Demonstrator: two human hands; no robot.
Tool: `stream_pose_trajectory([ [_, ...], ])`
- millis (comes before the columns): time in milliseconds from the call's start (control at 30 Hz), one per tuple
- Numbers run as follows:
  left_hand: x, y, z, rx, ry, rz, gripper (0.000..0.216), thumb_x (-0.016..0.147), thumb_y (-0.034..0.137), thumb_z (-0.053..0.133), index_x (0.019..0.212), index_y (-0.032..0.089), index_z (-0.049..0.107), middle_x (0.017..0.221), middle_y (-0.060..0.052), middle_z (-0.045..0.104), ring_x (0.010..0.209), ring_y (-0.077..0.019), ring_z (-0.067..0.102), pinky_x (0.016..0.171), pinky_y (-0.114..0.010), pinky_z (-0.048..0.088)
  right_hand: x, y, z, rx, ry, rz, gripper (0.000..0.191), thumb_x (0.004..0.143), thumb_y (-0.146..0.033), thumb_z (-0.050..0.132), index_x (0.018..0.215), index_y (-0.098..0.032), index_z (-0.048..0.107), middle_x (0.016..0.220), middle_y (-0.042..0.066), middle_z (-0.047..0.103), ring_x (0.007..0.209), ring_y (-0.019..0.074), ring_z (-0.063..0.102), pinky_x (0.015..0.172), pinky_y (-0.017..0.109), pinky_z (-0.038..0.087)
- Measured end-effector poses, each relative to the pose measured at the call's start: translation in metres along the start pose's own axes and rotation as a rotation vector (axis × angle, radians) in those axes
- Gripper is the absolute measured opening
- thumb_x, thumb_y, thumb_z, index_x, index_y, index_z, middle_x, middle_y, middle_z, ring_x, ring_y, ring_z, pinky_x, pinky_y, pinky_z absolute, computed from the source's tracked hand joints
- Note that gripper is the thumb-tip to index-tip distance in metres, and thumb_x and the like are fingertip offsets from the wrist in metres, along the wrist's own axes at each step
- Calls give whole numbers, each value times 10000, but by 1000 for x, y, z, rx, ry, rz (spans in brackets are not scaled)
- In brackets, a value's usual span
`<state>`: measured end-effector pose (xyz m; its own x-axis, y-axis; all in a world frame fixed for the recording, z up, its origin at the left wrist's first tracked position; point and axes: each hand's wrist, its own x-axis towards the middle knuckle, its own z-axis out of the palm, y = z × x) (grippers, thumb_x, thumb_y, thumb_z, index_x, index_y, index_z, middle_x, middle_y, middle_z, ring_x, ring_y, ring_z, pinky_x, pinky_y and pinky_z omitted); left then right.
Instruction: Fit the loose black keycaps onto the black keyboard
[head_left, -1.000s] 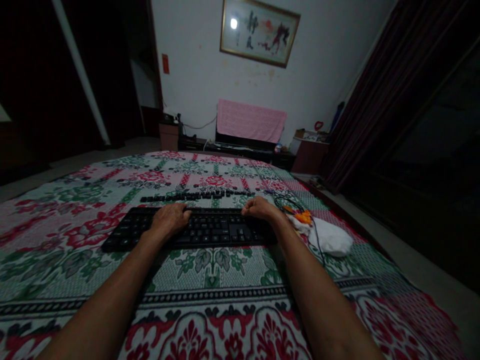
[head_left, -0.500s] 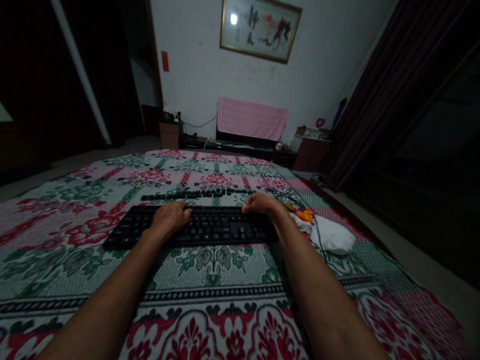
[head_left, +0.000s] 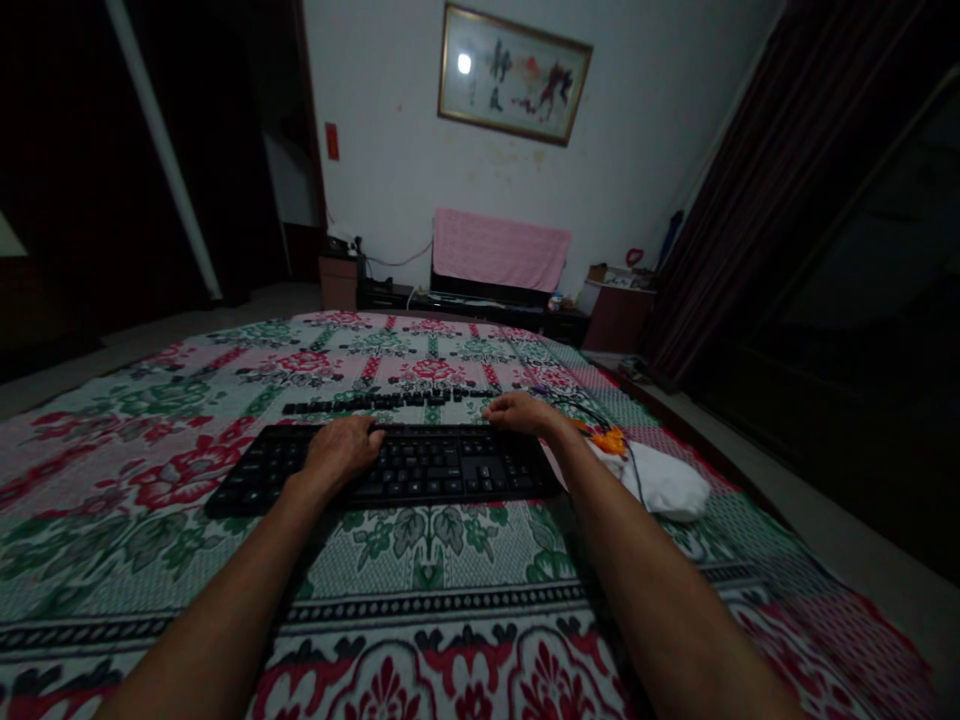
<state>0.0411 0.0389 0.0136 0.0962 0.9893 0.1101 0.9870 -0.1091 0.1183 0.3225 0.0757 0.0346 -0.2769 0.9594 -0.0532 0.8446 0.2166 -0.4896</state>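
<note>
A black keyboard (head_left: 427, 475) lies flat across the patterned bedspread in front of me. My left hand (head_left: 341, 450) rests over its left-centre part, fingers curled round the far edge and thumb to the right. Over the keyboard's far right edge, my right hand (head_left: 517, 413) has its fingers pinched together; whatever is between the fingertips is too small to make out. Beyond the keyboard, several loose black keycaps (head_left: 431, 397) lie in an uneven row on the cloth. The right end of that row comes near my right fingertips.
Right of the keyboard are a white cloth bundle (head_left: 667, 482), an orange item (head_left: 609, 440) and a dark cable (head_left: 637, 480). The floral bedspread (head_left: 427, 610) covers the bed. Past its far edge stands a low cabinet with a pink towel (head_left: 501, 250) draped over a screen.
The whole view has tilted up slightly, so everything sits lower in the picture. My right hand has shifted barely, its fingers still pinched; my left hand stays on the keyboard.
</note>
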Motion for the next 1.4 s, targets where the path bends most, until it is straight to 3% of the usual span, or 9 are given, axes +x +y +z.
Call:
stream_pose_trajectory([
  [67, 0, 0, 0, -1, -3, -3, 441, 787, 399, 323, 1086, 193, 574, 1050, -108, 624, 977, -244, 558, 820, -334, 407, 13, -3, 8, -92, 185, -18, 303, 724, -125, 474, 965, -160, 653, 924, 15, 667, 850, 121, 584, 770, 189, 419],
  [133, 0, 0, 0, -2, -2, -2, 433, 788, 402, 320, 1067, 200, 583, 1038, -105, 628, 967, -244, 562, 811, -335, 411, 28, -7, 20, -215, 256, -24, 373, 740, -110, 446, 1071, -171, 608, 1056, 38, 630, 986, 141, 550, 869, 205, 379],
  [267, 1, -1, 3, -1, 24, 16, 438, 789, 404, 309, 1061, 199, 583, 1033, -107, 628, 965, -245, 564, 813, -341, 410, 49, -9, 39, -316, 255, -11, 456, 750, -113, 428, 1191, -187, 515, 1094, 59, 610, 999, 161, 548, 878, 231, 379],
  [400, 0, -1, 2, 4, 24, 21, 436, 793, 405, 300, 1045, 200, 592, 992, -110, 641, 935, -243, 577, 793, -341, 418, 59, -7, 42, -406, 181, -23, 494, 757, -143, 429, 1242, -236, 452, 1103, 56, 602, 987, 176, 553, 850, 246, 392],
  [633, -2, 1, 0, 16, 33, 24, 419, 797, 398, 302, 1008, 193, 600, 994, -108, 640, 940, -234, 575, 794, -326, 418, 62, -8, 42, -433, 153, 14, 490, 773, -190, 426, 1259, -256, 423, 1119, 60, 587, 1013, 186, 537, 845, 249, 382],
  [967, 0, -1, 3, 5, 47, 29, 422, 792, 395, 306, 1017, 191, 598, 998, -112, 639, 947, -247, 572, 794, -340, 418, 64, -7, 41, -410, 146, 44, 417, 779, -228, 429, 1190, -258, 494, 1090, 59, 600, 981, 187, 550, 821, 258, 391],
  [1400, -2, 0, 2, -8, 56, 29, 425, 795, 386, 302, 1033, 192, 597, 1012, -110, 637, 957, -246, 569, 800, -339, 414, 70, -22, 46, -353, 296, 182, 306, 788, -345, 439, 987, -220, 635, 1009, 84, 633, 958, 198, 559, 785, 263, 413],
])
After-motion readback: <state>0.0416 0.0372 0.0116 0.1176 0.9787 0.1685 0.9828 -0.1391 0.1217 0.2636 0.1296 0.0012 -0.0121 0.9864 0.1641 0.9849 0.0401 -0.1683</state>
